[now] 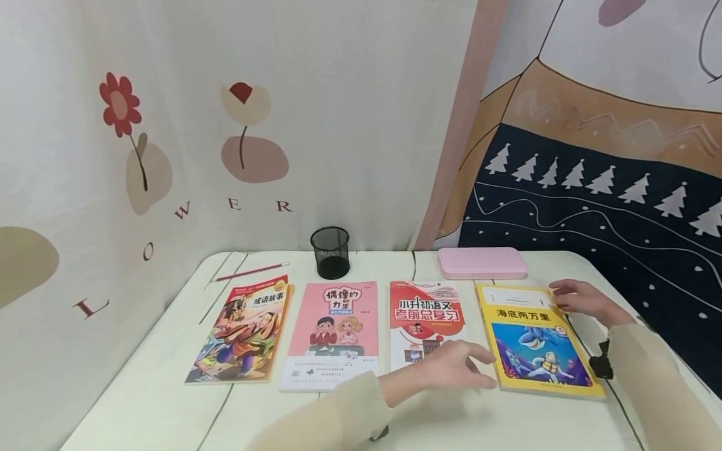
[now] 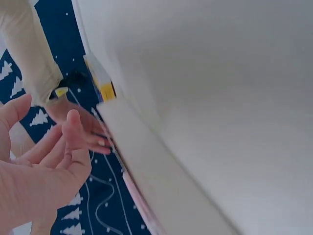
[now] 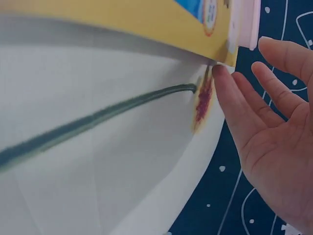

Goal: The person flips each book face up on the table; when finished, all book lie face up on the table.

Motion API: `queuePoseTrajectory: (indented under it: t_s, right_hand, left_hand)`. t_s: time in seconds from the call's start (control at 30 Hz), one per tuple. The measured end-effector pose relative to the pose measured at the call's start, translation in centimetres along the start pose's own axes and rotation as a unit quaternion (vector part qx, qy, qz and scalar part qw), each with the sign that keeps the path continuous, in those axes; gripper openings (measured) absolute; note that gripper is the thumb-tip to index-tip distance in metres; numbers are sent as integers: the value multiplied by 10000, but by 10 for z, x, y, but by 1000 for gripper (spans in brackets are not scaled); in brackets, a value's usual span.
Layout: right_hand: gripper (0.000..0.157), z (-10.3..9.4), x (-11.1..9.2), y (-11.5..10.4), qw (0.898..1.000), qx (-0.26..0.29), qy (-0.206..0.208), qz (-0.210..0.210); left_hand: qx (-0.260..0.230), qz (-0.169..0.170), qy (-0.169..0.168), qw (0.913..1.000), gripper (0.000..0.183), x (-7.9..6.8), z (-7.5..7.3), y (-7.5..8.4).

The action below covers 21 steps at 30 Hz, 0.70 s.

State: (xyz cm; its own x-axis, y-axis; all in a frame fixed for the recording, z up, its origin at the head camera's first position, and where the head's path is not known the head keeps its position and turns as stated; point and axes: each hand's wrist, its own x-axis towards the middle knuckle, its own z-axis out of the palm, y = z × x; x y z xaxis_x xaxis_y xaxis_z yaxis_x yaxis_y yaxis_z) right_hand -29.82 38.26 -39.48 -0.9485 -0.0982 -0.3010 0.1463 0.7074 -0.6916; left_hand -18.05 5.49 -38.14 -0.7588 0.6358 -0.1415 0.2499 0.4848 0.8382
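Observation:
A yellow book (image 1: 538, 338) with a blue undersea picture lies flat at the right of the table. My right hand (image 1: 586, 302) is at its upper right corner; in the right wrist view, the fingers of that hand (image 3: 274, 127) are extended, with one fingertip close to the book's corner (image 3: 222, 49). Whether it touches cannot be told. My left hand (image 1: 448, 368) hovers by the yellow book's lower left edge, fingers spread and nothing in them. Beneath it, a red and white book (image 1: 423, 319) is partly hidden. The left wrist view shows the same hand (image 2: 46, 171) with loosely bent fingers.
Further left lie a pink book (image 1: 344, 326) and a colourful storybook (image 1: 245, 332). Behind them are a red pencil (image 1: 251, 272), a black mesh pen holder (image 1: 331, 254) and a pink pencil case (image 1: 482, 262). Printed curtains (image 1: 338, 125) hang behind the white table (image 1: 152, 401).

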Motion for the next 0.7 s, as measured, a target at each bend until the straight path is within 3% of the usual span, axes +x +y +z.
queuePoseTrajectory:
  t_s: [0.3,0.5,0.63,0.7]
  right_hand:
    - [51,4,-15,-4,9970,-480,316,-516]
    - [52,8,-28,-14,9937,-677,330,-826]
    - [48,15,-31,-18,9883,-850,593,-1119]
    - [48,18,-33,-21,9850,-912,751,-1257]
  left_hand:
    - [595,963,151,9935,36,-32,-49,-33]
    - [1002,860,478,9901,39,-57,-82,-58]
    - [1653,739,866,9796,42,-75,-102,-73]
    - [2085,779,1091,9688,42,-82,-112,-81]
